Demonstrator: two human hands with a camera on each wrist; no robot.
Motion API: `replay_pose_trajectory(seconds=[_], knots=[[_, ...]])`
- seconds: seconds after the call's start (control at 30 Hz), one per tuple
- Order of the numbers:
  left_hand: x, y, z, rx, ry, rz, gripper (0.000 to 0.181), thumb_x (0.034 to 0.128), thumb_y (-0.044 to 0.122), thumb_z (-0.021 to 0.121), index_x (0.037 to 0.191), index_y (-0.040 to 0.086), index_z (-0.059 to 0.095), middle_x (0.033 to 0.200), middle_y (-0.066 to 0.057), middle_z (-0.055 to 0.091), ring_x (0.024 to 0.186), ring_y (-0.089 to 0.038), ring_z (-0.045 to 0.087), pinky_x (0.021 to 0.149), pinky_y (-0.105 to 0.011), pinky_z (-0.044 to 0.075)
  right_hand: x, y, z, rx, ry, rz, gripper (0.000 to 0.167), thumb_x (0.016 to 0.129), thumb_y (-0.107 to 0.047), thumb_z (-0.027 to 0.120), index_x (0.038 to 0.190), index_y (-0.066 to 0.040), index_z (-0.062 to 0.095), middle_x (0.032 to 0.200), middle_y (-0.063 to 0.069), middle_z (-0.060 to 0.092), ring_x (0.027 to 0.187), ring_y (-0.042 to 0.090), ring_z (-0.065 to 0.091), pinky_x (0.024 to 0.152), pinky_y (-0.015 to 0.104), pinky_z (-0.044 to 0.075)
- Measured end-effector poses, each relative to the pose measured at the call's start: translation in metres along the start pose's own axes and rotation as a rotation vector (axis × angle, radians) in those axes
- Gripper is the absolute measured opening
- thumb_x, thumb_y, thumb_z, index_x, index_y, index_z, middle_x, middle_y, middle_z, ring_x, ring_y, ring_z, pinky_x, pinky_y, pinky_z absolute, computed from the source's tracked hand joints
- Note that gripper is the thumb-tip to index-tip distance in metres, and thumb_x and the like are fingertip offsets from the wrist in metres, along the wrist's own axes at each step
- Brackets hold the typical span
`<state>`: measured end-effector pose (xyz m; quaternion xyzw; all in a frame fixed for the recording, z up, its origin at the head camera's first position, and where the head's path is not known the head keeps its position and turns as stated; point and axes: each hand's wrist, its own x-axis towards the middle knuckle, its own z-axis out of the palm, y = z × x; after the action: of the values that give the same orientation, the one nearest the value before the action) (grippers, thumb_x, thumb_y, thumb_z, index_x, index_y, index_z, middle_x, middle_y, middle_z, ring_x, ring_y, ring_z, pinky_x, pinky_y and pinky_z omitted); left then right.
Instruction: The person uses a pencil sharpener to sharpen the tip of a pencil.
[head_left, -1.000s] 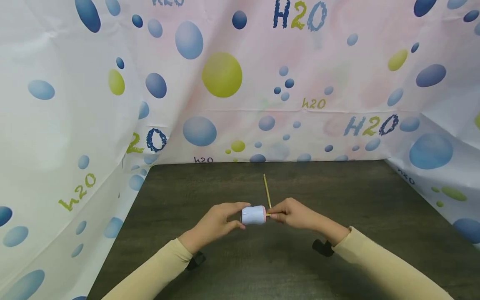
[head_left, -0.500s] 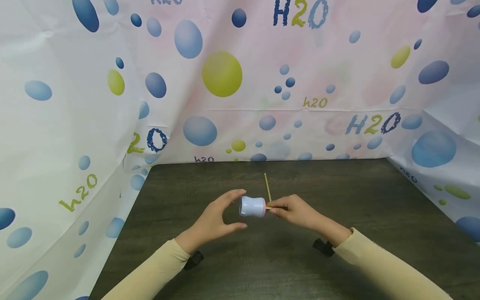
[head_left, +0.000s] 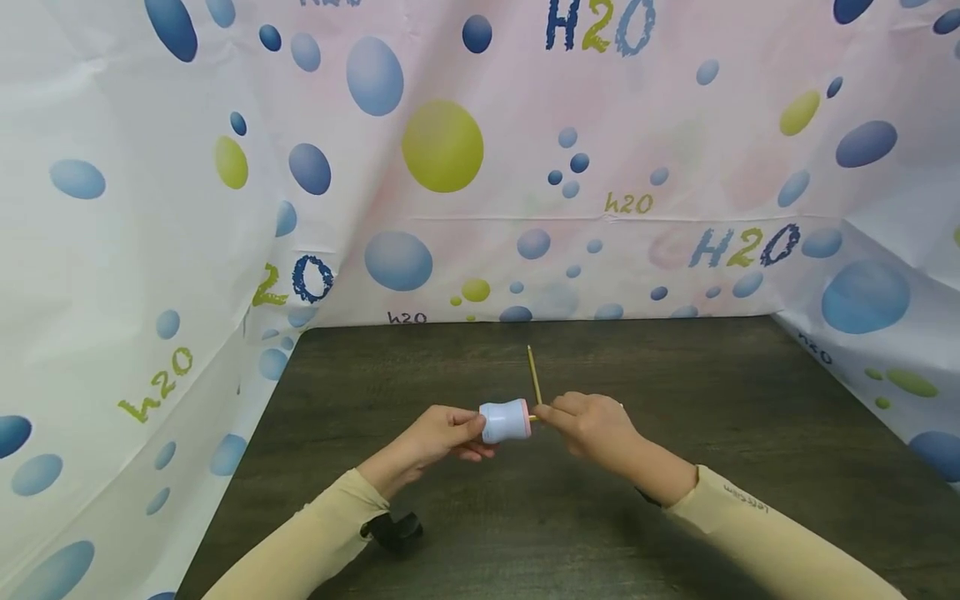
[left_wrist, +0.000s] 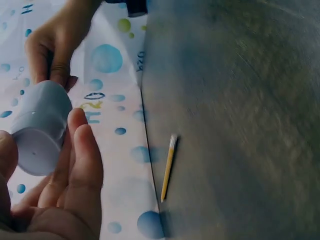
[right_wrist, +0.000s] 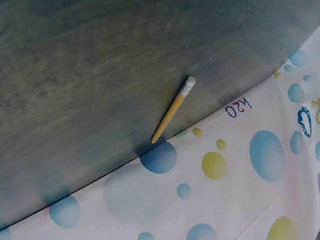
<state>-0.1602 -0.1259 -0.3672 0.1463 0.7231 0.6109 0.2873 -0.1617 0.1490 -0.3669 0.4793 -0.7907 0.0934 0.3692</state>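
Over the middle of the table, my left hand [head_left: 450, 433] holds the left end of a pale blue pencil sharpener [head_left: 505, 421] with a pink rim. In the left wrist view, thumb and fingers lie on either side of the sharpener [left_wrist: 44, 117]. A short piece of a yellow pencil [head_left: 533, 417] sticks out of its pink end, and my right hand [head_left: 596, 425] pinches that piece; the rest is hidden. Beyond the hands, a second yellow pencil [head_left: 534, 375] lies on the table. The right wrist view shows this loose pencil [right_wrist: 172, 110] but no hand.
The dark wooden table [head_left: 360, 367] ends at a white printed sheet [head_left: 450, 217] with blue and green dots, which stands behind it and along both sides. A black strap piece [head_left: 393, 530] hangs under the left wrist.
Half a second ago my left hand was spread apart from the sharpener; now it grips its left end. My right hand has rolled over, back upward, still on the pencil.
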Motion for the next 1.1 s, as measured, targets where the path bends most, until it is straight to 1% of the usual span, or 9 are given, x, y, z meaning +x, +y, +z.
replay_pose_trajectory(seconds=[0.13,0.27,0.5,0.57,0.63,0.73,0.83,0.97,1.1], knots=[[-0.001,0.002,0.003,0.172,0.09,0.088,0.065,0.0986,0.034,0.068,0.139,-0.014,0.054,0.126,-0.032,0.069,0.11,-0.035,0.074,0.093,-0.041,0.063,0.002,-0.003,-0.004,0.057,-0.067,0.079,0.043,0.06,0.016,0.079,0.096,-0.008,0.078,0.072,-0.003,0.065,0.056,0.007,0.054,0.044,0.016,0.028],[-0.004,0.002,0.005,0.404,0.171,0.25,0.054,0.0924,0.017,0.076,0.139,-0.005,0.06,0.123,-0.026,0.072,0.11,-0.034,0.074,0.087,-0.032,0.064,0.007,-0.002,-0.013,0.282,-0.28,0.263,0.022,0.083,0.005,0.077,0.103,-0.004,0.08,0.079,0.002,0.075,0.057,0.003,0.056,0.05,0.014,0.037],[-0.005,-0.008,0.0,1.138,0.301,0.929,0.062,0.0727,0.02,0.089,0.128,0.001,0.068,0.115,-0.01,0.077,0.102,-0.02,0.075,0.086,-0.028,0.063,0.011,0.013,-0.012,0.93,-0.653,0.619,0.025,0.102,-0.006,0.059,0.115,0.01,0.073,0.079,0.024,0.073,0.058,-0.003,0.048,0.055,0.018,0.042],[-0.003,-0.01,-0.002,1.237,0.317,1.072,0.063,0.0711,0.018,0.091,0.127,0.002,0.067,0.117,-0.009,0.076,0.104,-0.019,0.074,0.089,-0.027,0.062,0.008,0.017,-0.008,1.1,-0.713,0.688,0.027,0.103,-0.005,0.056,0.113,0.013,0.072,0.067,0.024,0.062,0.053,-0.003,0.04,0.051,0.017,0.037],[-0.002,-0.011,-0.002,1.268,0.316,1.133,0.061,0.0721,0.015,0.091,0.126,0.003,0.066,0.12,-0.009,0.075,0.108,-0.019,0.073,0.092,-0.025,0.061,0.005,0.019,-0.004,1.198,-0.739,0.731,0.028,0.104,-0.005,0.054,0.113,0.015,0.071,0.063,0.023,0.055,0.049,-0.002,0.033,0.049,0.017,0.03],[-0.003,-0.009,-0.002,1.235,0.307,1.075,0.06,0.0732,0.011,0.092,0.126,0.006,0.065,0.126,-0.01,0.072,0.114,-0.022,0.071,0.093,-0.028,0.061,0.003,0.018,-0.001,1.167,-0.718,0.723,0.029,0.105,-0.006,0.054,0.116,0.015,0.069,0.065,0.024,0.057,0.049,-0.001,0.032,0.048,0.018,0.029],[-0.007,-0.006,0.0,1.119,0.282,0.892,0.064,0.0751,0.015,0.092,0.131,0.008,0.061,0.138,-0.012,0.064,0.123,-0.027,0.066,0.097,-0.036,0.061,0.005,0.014,-0.002,0.991,-0.652,0.681,0.03,0.104,-0.009,0.057,0.122,0.012,0.069,0.081,0.027,0.07,0.055,0.003,0.049,0.052,0.018,0.038],[-0.009,-0.001,-0.001,0.732,0.208,0.532,0.076,0.0856,0.026,0.085,0.148,0.006,0.046,0.15,-0.019,0.054,0.134,-0.035,0.058,0.105,-0.046,0.056,0.007,0.005,-0.008,0.607,-0.492,0.527,0.026,0.098,-0.01,0.066,0.119,0.002,0.074,0.093,0.014,0.078,0.065,0.004,0.06,0.058,0.016,0.044],[-0.006,0.002,-0.006,0.244,0.124,0.174,0.073,0.103,0.049,0.057,0.152,-0.003,0.041,0.137,-0.028,0.063,0.118,-0.032,0.07,0.098,-0.042,0.061,0.006,0.002,-0.011,0.214,-0.221,0.274,0.024,0.081,-0.005,0.082,0.105,-0.006,0.079,0.076,0.0,0.069,0.059,0.004,0.052,0.051,0.015,0.038]])
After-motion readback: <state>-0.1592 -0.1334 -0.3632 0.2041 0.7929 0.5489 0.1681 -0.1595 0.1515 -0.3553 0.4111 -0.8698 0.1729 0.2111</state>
